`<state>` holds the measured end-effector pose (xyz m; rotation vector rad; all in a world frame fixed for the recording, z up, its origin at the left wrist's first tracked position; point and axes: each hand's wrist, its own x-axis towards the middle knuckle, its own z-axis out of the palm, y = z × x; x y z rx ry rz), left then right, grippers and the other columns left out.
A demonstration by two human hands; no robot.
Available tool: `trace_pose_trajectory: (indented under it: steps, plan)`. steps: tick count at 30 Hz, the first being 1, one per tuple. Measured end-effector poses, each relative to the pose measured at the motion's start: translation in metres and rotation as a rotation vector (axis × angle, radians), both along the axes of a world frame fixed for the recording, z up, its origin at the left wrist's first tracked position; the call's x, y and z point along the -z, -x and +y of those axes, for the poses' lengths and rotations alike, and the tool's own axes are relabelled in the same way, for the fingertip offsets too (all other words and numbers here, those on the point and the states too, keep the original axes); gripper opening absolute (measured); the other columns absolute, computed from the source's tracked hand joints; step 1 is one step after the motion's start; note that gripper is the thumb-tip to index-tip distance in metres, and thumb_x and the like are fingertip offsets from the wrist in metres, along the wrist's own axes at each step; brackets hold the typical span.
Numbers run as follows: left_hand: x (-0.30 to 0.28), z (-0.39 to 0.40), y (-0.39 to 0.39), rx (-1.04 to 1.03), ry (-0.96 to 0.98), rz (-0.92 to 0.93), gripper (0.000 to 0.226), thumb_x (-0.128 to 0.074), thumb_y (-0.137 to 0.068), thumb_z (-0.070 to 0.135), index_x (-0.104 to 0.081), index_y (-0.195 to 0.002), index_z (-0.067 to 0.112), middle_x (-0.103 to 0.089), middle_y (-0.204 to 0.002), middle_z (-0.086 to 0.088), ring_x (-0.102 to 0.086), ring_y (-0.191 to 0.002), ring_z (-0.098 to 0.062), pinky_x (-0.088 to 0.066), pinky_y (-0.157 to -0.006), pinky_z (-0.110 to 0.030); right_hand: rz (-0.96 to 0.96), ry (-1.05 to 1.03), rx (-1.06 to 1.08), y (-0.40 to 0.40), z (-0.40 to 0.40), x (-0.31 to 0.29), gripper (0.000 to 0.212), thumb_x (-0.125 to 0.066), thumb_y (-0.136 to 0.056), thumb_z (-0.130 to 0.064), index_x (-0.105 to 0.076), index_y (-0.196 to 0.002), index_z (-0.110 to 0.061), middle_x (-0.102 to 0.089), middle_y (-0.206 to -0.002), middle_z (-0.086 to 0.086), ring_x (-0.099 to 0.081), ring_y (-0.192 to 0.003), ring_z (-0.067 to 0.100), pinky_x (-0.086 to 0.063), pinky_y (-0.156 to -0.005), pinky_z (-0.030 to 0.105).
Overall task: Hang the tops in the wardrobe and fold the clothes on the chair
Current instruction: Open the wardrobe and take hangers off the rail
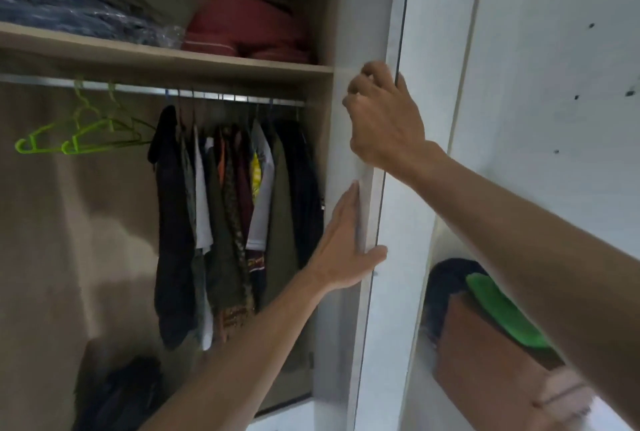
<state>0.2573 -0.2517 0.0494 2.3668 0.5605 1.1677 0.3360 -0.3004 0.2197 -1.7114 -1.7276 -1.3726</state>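
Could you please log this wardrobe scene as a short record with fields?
left hand: left hand flat, fingers straight, pressed on the edge of the white wardrobe door
right hand: right hand higher up, fingers curled round the same door edge
rail: metal hanging rail with mixed hanging tops bunched at its right end
hangers: two empty lime-green plastic hangers at the left
shelf: folded red fabric and a plastic-wrapped dark bundle
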Motion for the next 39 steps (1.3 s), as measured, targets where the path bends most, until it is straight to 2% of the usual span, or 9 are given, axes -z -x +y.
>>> trace_pose_trajectory:
  steps: [3, 5, 11, 16, 19, 24, 31, 36, 39]
  plan:
    - [0.002, -0.012, -0.041, -0.036, -0.03, 0.081, 0.113, -0.066, -0.083, 0.044, 0.022, -0.153, 0.035, 0.017, -0.165, 0.014, 0.012, -0.153, -0.012, -0.006, -0.125, -0.043, -0.009, -0.01, 0.08, -0.039, -0.01, 0.001, 0.038, -0.06, -0.086, -0.006, -0.064, -0.123, 0.0, -0.051, -0.143, 0.013, -0.02, -0.148, 0.034, -0.03, -0.114, 0.058]
    - [0.001, -0.015, -0.063, -0.052, -0.021, 0.103, 0.118, -0.067, -0.084, 0.043, 0.032, -0.149, 0.038, 0.031, -0.16, 0.016, 0.022, -0.15, -0.01, -0.001, -0.123, -0.039, -0.01, -0.009, 0.121, -0.061, -0.016, 0.001, 0.04, -0.057, -0.086, -0.005, -0.06, -0.125, 0.0, -0.045, -0.148, 0.013, -0.011, -0.152, 0.034, -0.027, -0.115, 0.061]
    - [-0.004, -0.011, -0.115, -0.017, -0.019, 0.115, 0.129, -0.072, -0.077, 0.051, 0.037, -0.145, 0.038, 0.042, -0.156, 0.01, 0.033, -0.147, -0.019, 0.004, -0.123, -0.044, -0.032, 0.006, 0.26, -0.113, -0.02, 0.003, 0.049, -0.057, -0.089, -0.014, -0.046, -0.136, -0.003, -0.027, -0.16, 0.008, 0.005, -0.154, 0.029, -0.018, -0.119, 0.06]
    - [-0.009, 0.003, -0.131, 0.043, -0.014, 0.155, 0.129, -0.064, -0.071, 0.08, 0.034, -0.146, 0.044, 0.042, -0.155, 0.016, 0.034, -0.146, -0.02, 0.007, -0.118, -0.044, -0.013, 0.035, 0.359, -0.138, -0.02, 0.01, 0.063, -0.051, -0.094, -0.021, -0.028, -0.152, -0.007, -0.007, -0.167, 0.004, 0.015, -0.153, 0.026, -0.01, -0.12, 0.057]
    - [-0.009, 0.014, -0.139, 0.049, -0.052, 0.172, 0.119, -0.052, -0.073, 0.087, 0.033, -0.146, 0.046, 0.042, -0.154, 0.016, 0.035, -0.146, -0.018, 0.005, -0.121, -0.049, 0.008, 0.041, 0.398, -0.148, -0.02, 0.014, 0.066, -0.046, -0.098, -0.025, -0.02, -0.157, -0.009, -0.001, -0.168, 0.003, 0.018, -0.153, 0.026, -0.008, -0.121, 0.056]
    - [-0.008, 0.024, -0.142, 0.039, -0.083, 0.123, 0.108, -0.045, -0.079, 0.085, 0.036, -0.142, 0.051, 0.043, -0.154, 0.015, 0.039, -0.143, -0.016, 0.01, -0.121, -0.048, -0.042, 0.029, 0.445, -0.149, -0.017, 0.018, 0.064, -0.033, -0.103, -0.037, -0.014, -0.159, -0.013, 0.003, -0.168, 0.002, 0.019, -0.152, 0.026, -0.002, -0.121, 0.059]
    - [-0.01, 0.027, -0.135, 0.076, -0.065, 0.132, 0.101, -0.044, -0.084, 0.08, 0.029, -0.146, 0.05, 0.038, -0.156, 0.016, 0.032, -0.147, -0.017, 0.005, -0.121, -0.047, -0.085, 0.043, 0.562, -0.145, -0.018, 0.019, 0.065, -0.029, -0.103, -0.042, -0.009, -0.16, -0.018, 0.007, -0.168, 0.001, 0.022, -0.151, 0.027, 0.009, -0.119, 0.062]
    - [-0.014, 0.021, -0.127, 0.09, -0.001, 0.171, 0.097, -0.047, -0.086, 0.077, 0.021, -0.151, 0.049, 0.026, -0.162, 0.015, 0.016, -0.153, -0.021, -0.007, -0.121, -0.05, -0.07, 0.083, 0.595, -0.13, -0.021, 0.024, 0.066, -0.04, -0.099, -0.033, -0.016, -0.158, -0.015, 0.0, -0.168, 0.005, 0.016, -0.153, 0.03, 0.013, -0.117, 0.06]
    - [-0.008, 0.02, -0.118, 0.081, -0.005, 0.227, 0.093, -0.048, -0.088, 0.073, 0.013, -0.154, 0.046, 0.013, -0.166, 0.012, 0.004, -0.155, -0.02, -0.014, -0.123, -0.049, -0.022, 0.133, 0.577, -0.116, -0.02, 0.027, 0.062, -0.039, -0.099, -0.031, -0.025, -0.156, -0.012, -0.008, -0.168, 0.008, 0.012, -0.153, 0.031, 0.012, -0.119, 0.058]
